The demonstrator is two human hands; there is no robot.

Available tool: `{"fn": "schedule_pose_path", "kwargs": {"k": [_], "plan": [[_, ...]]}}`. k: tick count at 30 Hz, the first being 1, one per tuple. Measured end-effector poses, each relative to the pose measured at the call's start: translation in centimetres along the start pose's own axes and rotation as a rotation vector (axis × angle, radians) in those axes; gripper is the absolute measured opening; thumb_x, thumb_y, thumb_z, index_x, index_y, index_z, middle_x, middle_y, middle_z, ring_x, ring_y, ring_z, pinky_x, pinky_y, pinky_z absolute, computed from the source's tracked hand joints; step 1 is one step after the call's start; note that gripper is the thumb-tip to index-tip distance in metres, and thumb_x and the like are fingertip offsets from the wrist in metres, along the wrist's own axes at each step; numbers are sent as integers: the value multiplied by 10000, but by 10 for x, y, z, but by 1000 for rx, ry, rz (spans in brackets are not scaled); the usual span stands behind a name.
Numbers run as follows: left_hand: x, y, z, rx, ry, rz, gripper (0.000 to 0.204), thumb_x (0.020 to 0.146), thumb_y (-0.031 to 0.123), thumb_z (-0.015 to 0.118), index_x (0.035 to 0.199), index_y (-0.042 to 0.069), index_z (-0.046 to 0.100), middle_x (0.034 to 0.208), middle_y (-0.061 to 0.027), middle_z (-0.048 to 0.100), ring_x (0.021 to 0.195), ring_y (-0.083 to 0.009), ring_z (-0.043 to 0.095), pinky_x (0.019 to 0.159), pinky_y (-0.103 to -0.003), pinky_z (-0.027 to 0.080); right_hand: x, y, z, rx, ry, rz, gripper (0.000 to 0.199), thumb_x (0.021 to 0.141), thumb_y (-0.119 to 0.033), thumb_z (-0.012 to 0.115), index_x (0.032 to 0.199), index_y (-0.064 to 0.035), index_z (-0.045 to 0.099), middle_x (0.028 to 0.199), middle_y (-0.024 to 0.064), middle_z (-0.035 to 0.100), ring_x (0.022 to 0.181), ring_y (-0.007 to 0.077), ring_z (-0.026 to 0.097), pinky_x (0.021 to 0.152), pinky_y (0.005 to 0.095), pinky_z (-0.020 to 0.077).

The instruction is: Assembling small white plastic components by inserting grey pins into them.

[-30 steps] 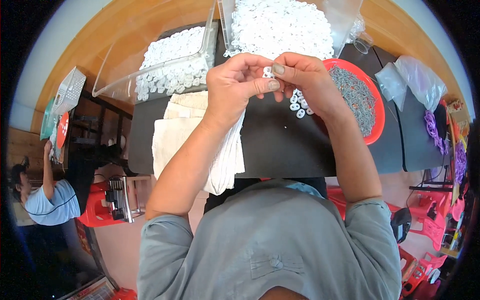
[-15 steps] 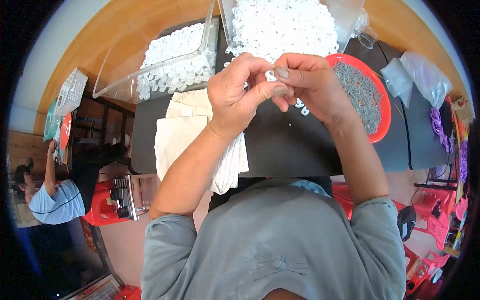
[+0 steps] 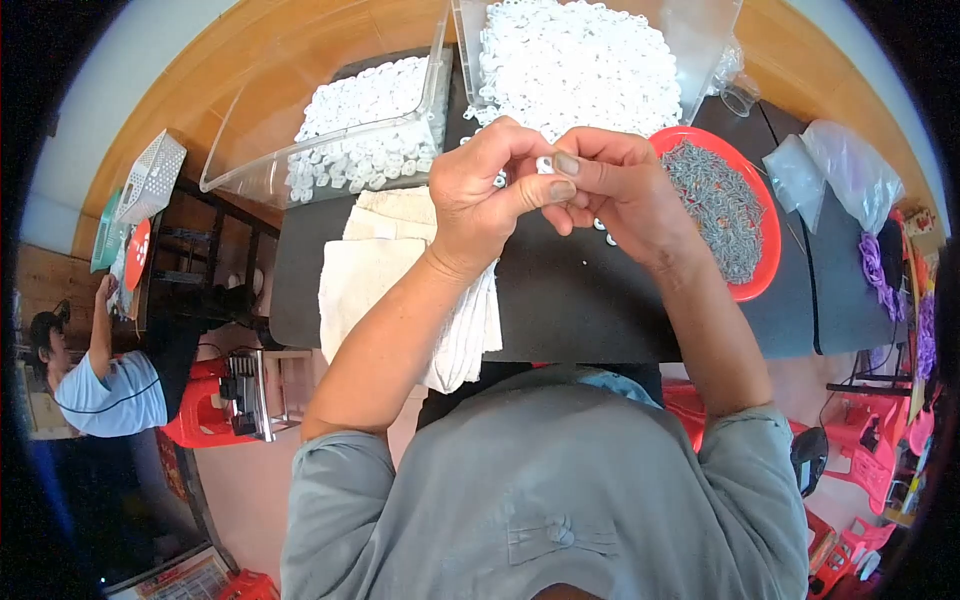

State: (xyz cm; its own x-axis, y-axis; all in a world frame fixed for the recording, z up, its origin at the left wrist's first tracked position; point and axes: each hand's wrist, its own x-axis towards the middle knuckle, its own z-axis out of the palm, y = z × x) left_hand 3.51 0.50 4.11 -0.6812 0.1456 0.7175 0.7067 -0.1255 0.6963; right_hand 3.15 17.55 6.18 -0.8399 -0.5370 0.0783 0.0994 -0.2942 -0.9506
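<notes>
Over the dark table (image 3: pixel 590 320), my two hands meet fingertip to fingertip. My left hand (image 3: pixel 480 195) pinches a small white plastic piece (image 3: pixel 544 165) with a hole in it. My right hand (image 3: pixel 625 190) has its thumb and fingers closed at the same piece, from the right side. Whether the right fingers also hold something smaller is hidden. A few loose white pieces (image 3: pixel 611 239) lie on the table beneath the hands. To the right of my right hand, a red bowl (image 3: pixel 769 250) holds many grey screws (image 3: pixel 720 215).
Two clear plastic bins, a left bin (image 3: pixel 250 178) and a far bin (image 3: pixel 715 60), hold heaps of white pieces. Folded cream cloths (image 3: pixel 370 285) lie left of my left forearm. Clear plastic bags (image 3: pixel 850 170) are at the right. A co-worker (image 3: pixel 115 390) sits at far left.
The whole view has shifted a little, so the table and bins appear lower. Both hands still pinch at the white piece, which looks slightly turned.
</notes>
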Motion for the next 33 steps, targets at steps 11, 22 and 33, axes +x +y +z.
{"fn": "schedule_pose_path", "kwargs": {"k": [11,22,33], "plan": [[3,-3,2,-111,67,-189,150,778,8,724,906,12,645,759,-30,586,625,-119,616,570,-237,478,6,0,-9,-51,158,-60,184,929,-192,579,881,-16,603,679,21,569,592,138,569,526,216,389],[0,-2,4,314,59,56,212,772,6,730,970,14,654,761,-31,571,659,-107,540,594,-232,448,4,0,5,-50,243,-3,183,938,-178,543,863,-17,587,664,27,561,578,144,565,519,225,387],[-1,-7,2,300,56,79,172,793,-15,691,947,13,619,773,-47,564,663,-124,547,589,-244,452,3,4,4,-123,203,-57,164,934,-165,555,899,-12,601,664,11,554,592,120,555,511,217,364]]}}
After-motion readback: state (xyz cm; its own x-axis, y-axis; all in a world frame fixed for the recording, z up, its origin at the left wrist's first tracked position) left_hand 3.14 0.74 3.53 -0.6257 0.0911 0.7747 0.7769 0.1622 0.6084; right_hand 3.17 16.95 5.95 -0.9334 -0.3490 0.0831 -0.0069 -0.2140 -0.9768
